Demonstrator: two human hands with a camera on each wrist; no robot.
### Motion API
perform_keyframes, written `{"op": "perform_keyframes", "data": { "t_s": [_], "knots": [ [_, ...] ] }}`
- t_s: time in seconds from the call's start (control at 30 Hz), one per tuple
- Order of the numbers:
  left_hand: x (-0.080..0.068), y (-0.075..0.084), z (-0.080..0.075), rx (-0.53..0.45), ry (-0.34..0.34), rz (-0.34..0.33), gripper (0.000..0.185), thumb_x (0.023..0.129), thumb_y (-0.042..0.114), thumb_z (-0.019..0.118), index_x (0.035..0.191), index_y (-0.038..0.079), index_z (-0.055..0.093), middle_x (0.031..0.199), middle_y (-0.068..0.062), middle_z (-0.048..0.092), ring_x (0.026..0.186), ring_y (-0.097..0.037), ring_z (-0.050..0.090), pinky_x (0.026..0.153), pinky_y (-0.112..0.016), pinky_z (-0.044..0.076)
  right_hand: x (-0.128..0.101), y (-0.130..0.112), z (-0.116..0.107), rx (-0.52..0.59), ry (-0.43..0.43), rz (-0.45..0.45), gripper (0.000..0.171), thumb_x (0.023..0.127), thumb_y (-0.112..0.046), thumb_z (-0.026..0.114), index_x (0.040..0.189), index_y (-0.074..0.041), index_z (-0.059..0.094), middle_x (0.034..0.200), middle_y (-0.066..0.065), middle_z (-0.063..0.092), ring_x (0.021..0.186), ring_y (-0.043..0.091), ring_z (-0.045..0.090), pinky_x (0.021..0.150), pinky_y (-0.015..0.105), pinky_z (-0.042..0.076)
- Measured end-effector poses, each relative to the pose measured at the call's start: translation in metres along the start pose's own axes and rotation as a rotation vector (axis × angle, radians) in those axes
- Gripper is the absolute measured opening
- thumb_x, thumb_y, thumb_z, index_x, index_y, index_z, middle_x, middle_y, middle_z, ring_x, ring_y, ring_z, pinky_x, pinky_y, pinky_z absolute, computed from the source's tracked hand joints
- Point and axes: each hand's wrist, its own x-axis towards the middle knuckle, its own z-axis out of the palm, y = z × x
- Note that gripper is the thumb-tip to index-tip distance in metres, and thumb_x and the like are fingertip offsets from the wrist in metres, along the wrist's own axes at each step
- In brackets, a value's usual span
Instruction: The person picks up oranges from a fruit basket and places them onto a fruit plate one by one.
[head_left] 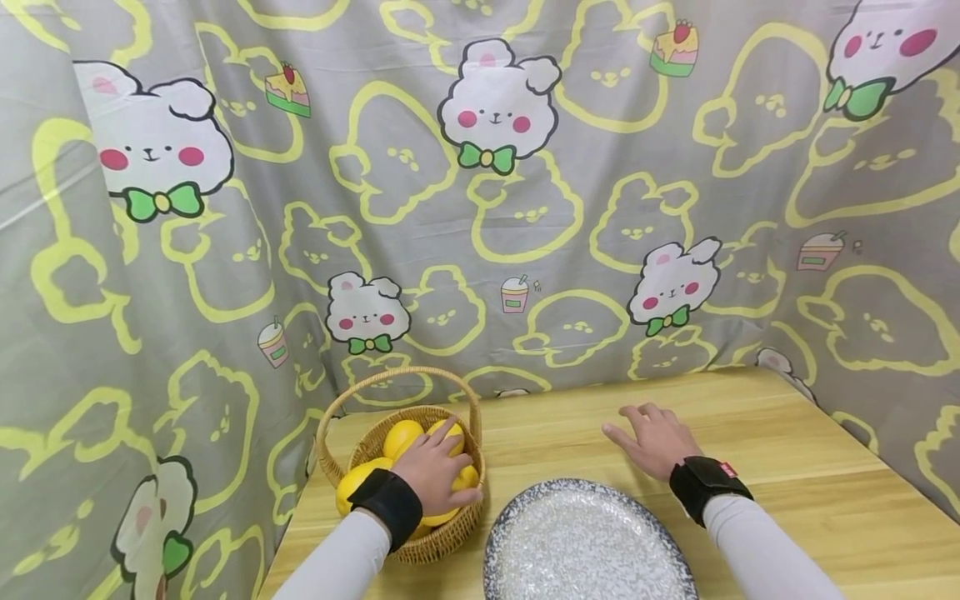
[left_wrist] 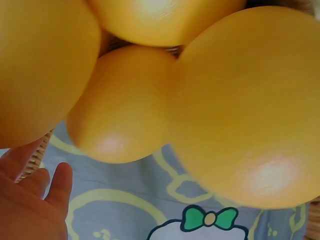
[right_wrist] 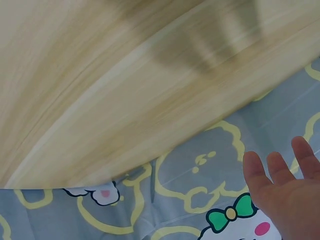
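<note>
- Nearest the head camera: speckled plate (head_left: 585, 542), sat at the near bench edge between the two forearms.
- Left hand (head_left: 437, 471) is laid down into the wicker basket (head_left: 450, 537), fingers draped over the yellow lemons (head_left: 401, 437); a closed grasp is not confirmed, the fingers look only loosely bent on the top fruit.
- In the left wrist view the lemons (left_wrist: 240, 110) fill the frame, directly ahead of the palm; fingers (left_wrist: 30, 200) are seen spread and relaxed.
- Fruits are roundish; long axis cannot be told.
- Basket is just left of the plate, nearly touching it; the plate lies to the right and slightly nearer than the left hand.
- Basket handle (head_left: 397, 379) arches over the far side, beyond the hand; the way up and right looks open.
- Right hand (head_left: 654, 437) is rested flat on the bench (head_left: 787, 433), fingers spread, nothing held, behind the plate's far right rim.
- Left hand is the nearer one to the fruit.
- Printed curtain (head_left: 525, 208) closes off back and sides.
</note>
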Motion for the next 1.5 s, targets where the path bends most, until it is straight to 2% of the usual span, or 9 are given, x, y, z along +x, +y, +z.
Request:
{"op": "perform_keyframes", "data": {
  "t_s": [0.17,0.3,0.43,0.53,0.57,0.83,1.1,1.2,1.5],
  "knots": [
    [-0.007,0.002,-0.002,-0.069,-0.044,-0.019,0.057,0.095,0.061,0.063,0.132,0.018,0.07,0.146,-0.011,0.062,0.152,-0.035,0.042,0.114,-0.054,0.046,-0.003,0.005,0.006,-0.002,-0.001,0.001,0.067,0.104,-0.058,0.049,0.136,0.0,0.061,0.135,0.035,0.058,0.12,0.058,0.055,0.096,0.07,0.047],
    [-0.008,0.0,0.005,-0.129,-0.034,-0.006,0.056,0.095,0.055,0.065,0.134,0.014,0.068,0.143,-0.014,0.064,0.148,-0.038,0.047,0.113,-0.056,0.047,-0.006,0.008,0.011,0.005,-0.014,0.006,0.068,0.104,-0.058,0.048,0.137,0.001,0.06,0.135,0.034,0.058,0.12,0.059,0.055,0.096,0.071,0.047],
    [-0.008,-0.004,0.018,-0.122,0.013,0.018,0.05,0.096,0.05,0.065,0.131,0.014,0.068,0.131,-0.013,0.069,0.115,-0.031,0.07,0.097,-0.045,0.058,-0.009,0.01,0.014,0.035,-0.063,0.007,0.07,0.105,-0.057,0.048,0.139,0.003,0.057,0.135,0.036,0.057,0.119,0.057,0.058,0.097,0.068,0.049],
    [-0.007,-0.006,0.024,-0.111,0.048,0.034,0.045,0.095,0.046,0.066,0.128,0.015,0.069,0.115,-0.008,0.07,0.082,-0.021,0.069,0.078,-0.034,0.059,-0.011,0.012,0.016,0.063,-0.116,0.02,0.072,0.105,-0.058,0.047,0.143,0.004,0.054,0.136,0.038,0.056,0.12,0.057,0.058,0.098,0.068,0.049],
    [-0.007,-0.006,0.025,-0.114,0.057,0.038,0.044,0.095,0.045,0.066,0.126,0.015,0.07,0.111,-0.007,0.07,0.079,-0.019,0.067,0.076,-0.032,0.058,-0.012,0.012,0.016,0.071,-0.128,0.024,0.073,0.105,-0.058,0.046,0.143,0.004,0.053,0.137,0.039,0.055,0.122,0.057,0.058,0.098,0.068,0.049],
    [-0.009,-0.004,0.027,-0.15,0.078,-0.004,0.04,0.091,0.043,0.068,0.118,0.014,0.072,0.101,-0.003,0.068,0.08,-0.016,0.063,0.072,-0.03,0.055,-0.017,0.019,0.024,0.084,-0.179,0.025,0.075,0.105,-0.06,0.044,0.141,0.005,0.055,0.136,0.039,0.055,0.121,0.057,0.058,0.098,0.067,0.049],
    [-0.008,-0.002,0.035,-0.139,0.161,-0.02,0.031,0.089,0.041,0.071,0.11,0.017,0.073,0.091,0.002,0.064,0.074,-0.012,0.058,0.066,-0.025,0.05,-0.02,0.023,0.025,0.051,-0.205,0.029,0.059,0.103,-0.057,0.051,0.112,-0.002,0.07,0.104,0.017,0.061,0.089,0.031,0.06,0.079,0.051,0.052],
    [-0.008,-0.001,0.035,-0.142,0.174,-0.024,0.03,0.089,0.04,0.072,0.107,0.017,0.073,0.089,0.003,0.063,0.073,-0.011,0.056,0.064,-0.025,0.048,-0.022,0.022,0.024,0.036,-0.225,0.041,0.058,0.103,-0.057,0.052,0.111,-0.003,0.071,0.103,0.016,0.061,0.086,0.026,0.06,0.078,0.049,0.053],
    [-0.005,0.003,0.029,-0.147,0.161,-0.036,0.029,0.089,0.04,0.072,0.106,0.017,0.073,0.088,0.003,0.062,0.073,-0.011,0.055,0.065,-0.025,0.048,-0.025,0.028,0.035,0.072,-0.27,0.034,0.055,0.104,-0.054,0.052,0.115,-0.002,0.068,0.111,0.021,0.065,0.091,0.029,0.065,0.081,0.052,0.053]
  ]
}}
